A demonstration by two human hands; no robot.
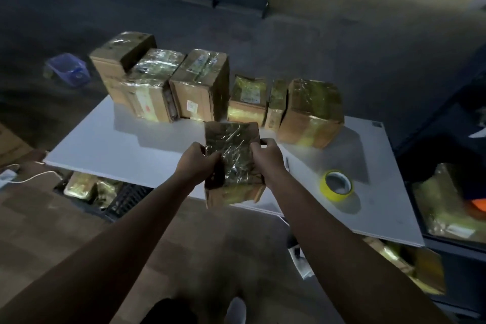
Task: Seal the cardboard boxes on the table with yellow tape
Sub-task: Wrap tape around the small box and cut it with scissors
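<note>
I hold a small cardboard box [231, 163] covered in shiny yellow tape above the near edge of the white table [118, 150]. My left hand [196, 163] grips its left side and my right hand [265, 159] grips its right side. The roll of yellow tape [336, 185] lies flat on the table to the right of my right hand. Along the far edge of the table stands a row of several taped cardboard boxes, among them a tall one [200, 89] in the middle and a larger one [311, 113] at the right.
Under the table sits a dark crate [115, 197] with wrapped parcels. A blue plastic object [69, 68] lies on the floor at far left. White cable and adapter [8, 175] lie at left. More wrapped parcels [444, 208] are stacked at right.
</note>
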